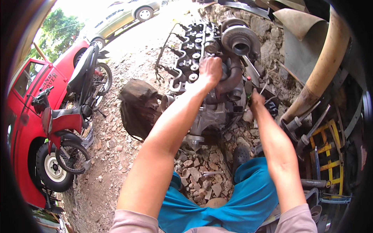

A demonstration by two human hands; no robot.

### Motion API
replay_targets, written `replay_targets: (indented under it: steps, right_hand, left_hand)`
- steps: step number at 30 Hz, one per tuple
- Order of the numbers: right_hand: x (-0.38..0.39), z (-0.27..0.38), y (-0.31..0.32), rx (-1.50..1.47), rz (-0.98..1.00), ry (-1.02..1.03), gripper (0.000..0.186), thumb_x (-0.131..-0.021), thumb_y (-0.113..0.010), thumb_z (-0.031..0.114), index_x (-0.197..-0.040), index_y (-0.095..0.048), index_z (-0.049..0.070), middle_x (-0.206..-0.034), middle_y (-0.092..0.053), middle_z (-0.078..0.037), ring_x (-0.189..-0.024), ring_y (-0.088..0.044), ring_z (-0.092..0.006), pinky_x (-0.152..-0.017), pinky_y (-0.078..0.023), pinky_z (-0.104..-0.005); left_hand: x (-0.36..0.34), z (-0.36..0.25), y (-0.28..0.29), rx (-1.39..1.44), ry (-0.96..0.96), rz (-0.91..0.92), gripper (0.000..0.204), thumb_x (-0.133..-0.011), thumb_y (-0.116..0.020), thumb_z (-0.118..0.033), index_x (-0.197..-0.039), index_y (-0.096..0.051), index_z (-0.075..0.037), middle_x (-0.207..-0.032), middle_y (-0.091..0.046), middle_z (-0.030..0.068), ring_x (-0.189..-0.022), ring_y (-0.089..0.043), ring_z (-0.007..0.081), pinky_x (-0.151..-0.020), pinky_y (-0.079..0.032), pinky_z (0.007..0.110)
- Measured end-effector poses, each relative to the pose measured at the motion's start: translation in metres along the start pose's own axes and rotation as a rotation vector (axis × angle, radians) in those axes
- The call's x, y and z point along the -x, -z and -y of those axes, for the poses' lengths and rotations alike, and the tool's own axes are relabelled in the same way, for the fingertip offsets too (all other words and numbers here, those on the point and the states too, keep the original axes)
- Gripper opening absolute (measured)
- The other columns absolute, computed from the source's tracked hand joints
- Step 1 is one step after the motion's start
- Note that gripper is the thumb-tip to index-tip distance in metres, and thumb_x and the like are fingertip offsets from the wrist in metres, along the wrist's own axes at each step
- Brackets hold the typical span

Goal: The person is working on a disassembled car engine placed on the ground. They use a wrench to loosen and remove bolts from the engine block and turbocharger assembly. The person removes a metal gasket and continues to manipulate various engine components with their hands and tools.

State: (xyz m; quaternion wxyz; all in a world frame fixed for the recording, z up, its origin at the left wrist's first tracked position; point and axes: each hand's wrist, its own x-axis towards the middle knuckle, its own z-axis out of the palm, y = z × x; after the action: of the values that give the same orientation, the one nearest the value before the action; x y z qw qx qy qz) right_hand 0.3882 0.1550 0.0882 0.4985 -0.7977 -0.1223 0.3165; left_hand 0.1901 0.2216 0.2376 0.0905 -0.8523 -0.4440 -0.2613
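A large engine (pixel 202 112) stands on the stony ground before me, its top uncovered and its row of valve gear (pixel 195 55) exposed. My left hand (pixel 210 70) is closed in a fist over the top of the engine, beside the valve row; whatever it grips is hidden under the fingers. Just beyond it sits a rusty turbocharger (pixel 241 40). My right hand (pixel 257 99) reaches down at the engine's right side, close to a green bottle with a red top (pixel 248 86). Its fingers are mostly hidden, so its hold cannot be made out.
A dark cloth or bag (pixel 138 105) lies against the engine's left. Rubble (pixel 202 178) covers the ground between my legs. Metal parts and a yellow frame (pixel 330 155) crowd the right, under a bamboo pole (pixel 322 70). A motorcycle (pixel 74 116) and a red vehicle (pixel 29 116) stand left.
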Motion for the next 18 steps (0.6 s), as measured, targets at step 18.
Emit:
replay_targets:
  steps: [18]
  right_hand:
    - [-0.041, 0.009, -0.056, -0.543, 0.428, -0.108, 0.05, -0.107, -0.028, 0.038, -0.135, -0.046, 0.001, -0.123, -0.061, -0.02, -0.104, -0.068, -0.0333, -0.085, -0.059, -0.0509]
  left_hand:
    - [-0.012, 0.003, 0.0, 0.062, -0.13, -0.007, 0.011, -0.074, -0.07, -0.012, -0.073, -0.072, -0.001, -0.077, -0.069, 0.022, -0.08, -0.07, 0.0372, -0.074, -0.057, 0.046]
